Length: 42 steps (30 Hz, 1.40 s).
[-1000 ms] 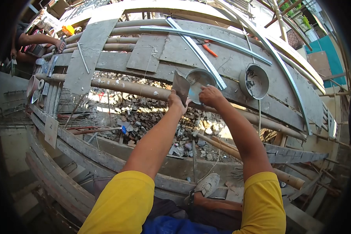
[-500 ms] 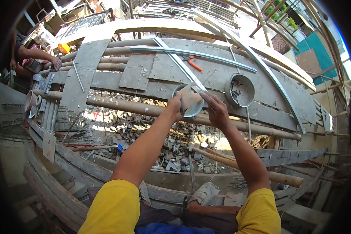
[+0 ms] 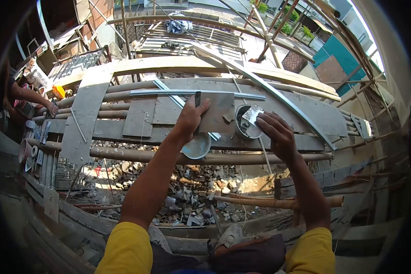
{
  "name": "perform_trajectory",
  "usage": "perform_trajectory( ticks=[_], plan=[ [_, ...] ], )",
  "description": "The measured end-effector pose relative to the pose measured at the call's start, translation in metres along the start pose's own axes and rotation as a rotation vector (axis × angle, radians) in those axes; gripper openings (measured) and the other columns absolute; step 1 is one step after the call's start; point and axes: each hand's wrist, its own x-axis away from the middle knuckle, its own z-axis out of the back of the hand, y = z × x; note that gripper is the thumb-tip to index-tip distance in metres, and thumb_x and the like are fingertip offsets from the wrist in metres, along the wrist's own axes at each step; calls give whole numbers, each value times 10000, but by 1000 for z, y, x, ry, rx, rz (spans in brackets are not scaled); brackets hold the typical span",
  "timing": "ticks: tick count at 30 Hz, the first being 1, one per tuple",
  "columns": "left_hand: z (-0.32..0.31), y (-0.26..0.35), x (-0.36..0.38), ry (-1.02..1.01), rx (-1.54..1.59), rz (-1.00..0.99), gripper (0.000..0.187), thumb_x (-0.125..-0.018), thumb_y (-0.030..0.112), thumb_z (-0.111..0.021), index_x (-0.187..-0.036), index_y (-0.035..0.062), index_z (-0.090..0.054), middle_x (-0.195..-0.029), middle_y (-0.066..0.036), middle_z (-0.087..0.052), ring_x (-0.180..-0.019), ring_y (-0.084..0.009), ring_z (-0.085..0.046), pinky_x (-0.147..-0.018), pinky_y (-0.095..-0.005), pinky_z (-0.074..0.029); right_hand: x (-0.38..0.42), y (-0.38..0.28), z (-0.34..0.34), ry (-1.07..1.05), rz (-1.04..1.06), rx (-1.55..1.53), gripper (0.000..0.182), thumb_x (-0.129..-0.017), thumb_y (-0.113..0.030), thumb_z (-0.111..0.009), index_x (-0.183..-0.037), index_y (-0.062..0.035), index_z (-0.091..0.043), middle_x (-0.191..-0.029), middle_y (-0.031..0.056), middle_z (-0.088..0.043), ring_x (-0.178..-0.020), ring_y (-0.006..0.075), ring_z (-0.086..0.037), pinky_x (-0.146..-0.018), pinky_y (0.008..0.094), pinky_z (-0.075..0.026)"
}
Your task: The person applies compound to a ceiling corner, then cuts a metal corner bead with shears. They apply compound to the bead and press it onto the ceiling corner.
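My left hand (image 3: 190,119) is closed on the dark handle of a flat, brownish-grey square board (image 3: 217,113), with a small lump of material on its right part. My right hand (image 3: 278,134) grips a shiny metal scraper (image 3: 252,114) over a round bucket (image 3: 248,131) with dark bits inside. Below the board, beside my left wrist, is a pale bowl (image 3: 197,147). Behind the board, a perforated metal strip (image 3: 155,92) lies across a second strip (image 3: 170,93) on grey planks.
A long metal strip (image 3: 287,96) slants over the planks at right. A wooden pole (image 3: 123,154) runs along the near edge, above rubble (image 3: 178,182). Another person's leg (image 3: 29,95) shows at far left, near an orange object (image 3: 58,91). Bamboo poles (image 3: 278,202) stick out at lower right.
The board has turned its flat face up and shows its handle. My right hand has moved right, with the scraper now over the bucket. The view has shifted, bringing more background in.
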Motion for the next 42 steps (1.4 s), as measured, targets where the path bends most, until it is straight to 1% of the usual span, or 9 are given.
perform_trajectory(
  ticks=[6, 10, 12, 19, 25, 27, 31, 35, 42],
  plan=[
    [-40, 38, 19, -218, -194, 3, 362, -990, 237, -539, -1231, -27, -481, -1036, -103, -612, -923, -162, -613, -760, -313, -550, -34, -43, 81, -295, 224, 184, 313, -842, -201, -616, -1153, -191, -653, -1262, 19, -606, -1248, 225, -529, -1100, 460, -385],
    [-54, 51, 25, -260, -364, -170, 345, -986, 219, -550, -1221, -25, -489, -1031, -92, -613, -895, -133, -601, -761, -301, -542, -47, -58, 129, -453, 337, 349, 231, -848, -184, -606, -1074, -151, -640, -1180, 15, -623, -1211, 209, -542, -1053, 431, -429],
    [-60, 69, 30, -278, -113, -155, 341, -987, 205, -536, -1236, -22, -483, -1045, -96, -615, -917, -153, -617, -800, -318, -548, -57, -64, 165, -483, 300, 407, 234, -833, -113, -620, -1066, -126, -636, -1148, 19, -637, -1145, 210, -582, -978, 372, -486],
    [-71, 106, 56, -450, 306, -172, 382, -996, 186, -475, -1310, -23, -415, -1168, -165, -592, -1015, -264, -650, -864, -424, -581, -164, -153, 357, 116, -203, 612, 341, -886, 9, -507, -1207, -45, -611, -1025, 153, -683, -881, 256, -681, -811, 338, -534],
    [-75, 98, 67, -485, 374, -111, 376, -1002, 169, -443, -1314, -35, -394, -1189, -184, -578, -1032, -290, -641, -859, -449, -581, -294, -225, 493, 605, 2, 933, 349, -864, -134, -520, -1174, -14, -626, -697, 160, -621, -606, 228, -616, -627, 370, -487],
    [-79, 98, 72, -510, 336, -48, 368, -998, 151, -442, -1312, -33, -388, -1178, -184, -577, -1025, -288, -641, -850, -440, -584, -331, -251, 515, 601, 67, 1181, 382, -847, -141, -518, -1203, -50, -623, -808, 224, -665, -706, 351, -660, -695, 436, -508],
    [-83, 80, 61, -533, 418, -33, 329, -984, 113, -454, -1276, -32, -410, -1130, -175, -587, -975, -275, -653, -841, -414, -582, -388, -277, 523, 627, 130, 1308, 389, -844, -172, -509, -1188, -34, -627, -947, 267, -663, -927, 397, -653, -835, 479, -499],
    [-82, 90, 71, -537, 413, 2, 319, -983, 112, -458, -1268, -27, -417, -1123, -173, -591, -971, -272, -655, -845, -410, -580, -422, -280, 519, 621, 155, 1454, 341, -859, -237, -517, -1014, 40, -641, -911, 298, -647, -919, 453, -626, -824, 532, -482],
    [-76, 94, 70, -486, 456, -35, 314, -986, 118, -457, -1266, -21, -425, -1112, -166, -597, -967, -261, -655, -829, -400, -582, -449, -278, 499, 639, 64, 1600, 398, -843, -196, -506, -1185, -28, -621, -991, 244, -670, -951, 412, -645, -877, 496, -504]
  ],
)
